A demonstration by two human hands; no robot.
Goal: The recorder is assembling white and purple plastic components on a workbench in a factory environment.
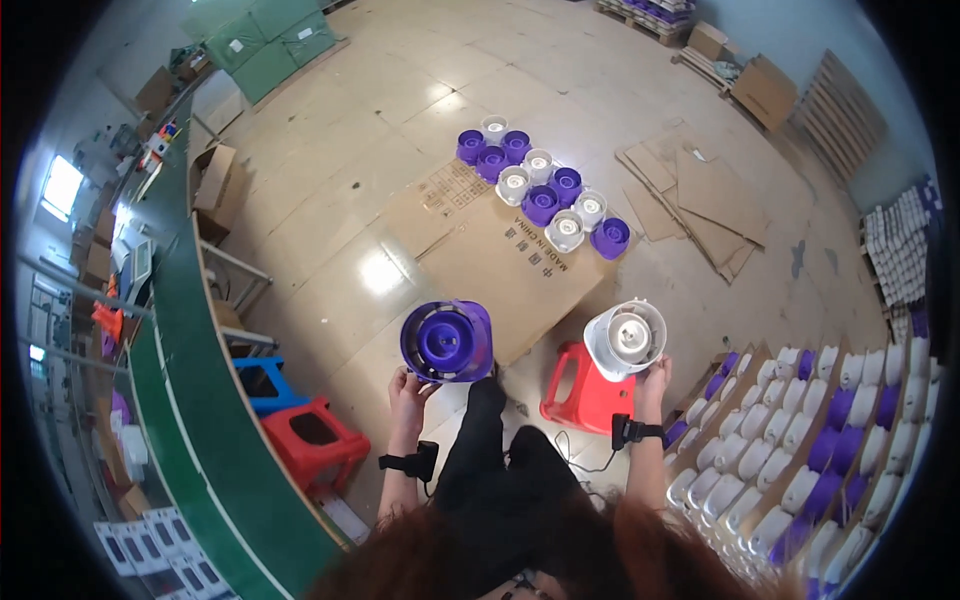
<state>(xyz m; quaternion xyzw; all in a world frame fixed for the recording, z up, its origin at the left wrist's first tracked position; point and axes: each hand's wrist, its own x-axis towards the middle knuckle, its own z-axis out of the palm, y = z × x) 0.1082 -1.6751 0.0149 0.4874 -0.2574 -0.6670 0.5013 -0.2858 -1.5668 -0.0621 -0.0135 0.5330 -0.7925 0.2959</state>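
Observation:
My left hand (409,396) grips the lower edge of a purple round plastic housing (446,342), its open top facing up with a ringed hub inside. A white housing of like shape (628,338) is held in my right hand (654,378), the fingers at its lower right edge. Both housings are up in the air, apart from each other. Ahead, several purple housings (541,204) and white housings (565,231) stand in rows along the far right side of a flattened cardboard sheet (480,270). A strapped device sits on each wrist.
Beneath the white housing stands a red stool (590,395). To the left are another red stool (315,440), a blue stool (265,385) and a long green bench (185,400). Stacked white and purple parts (800,440) fill the right side. Loose cardboard sheets (700,195) lie farther off.

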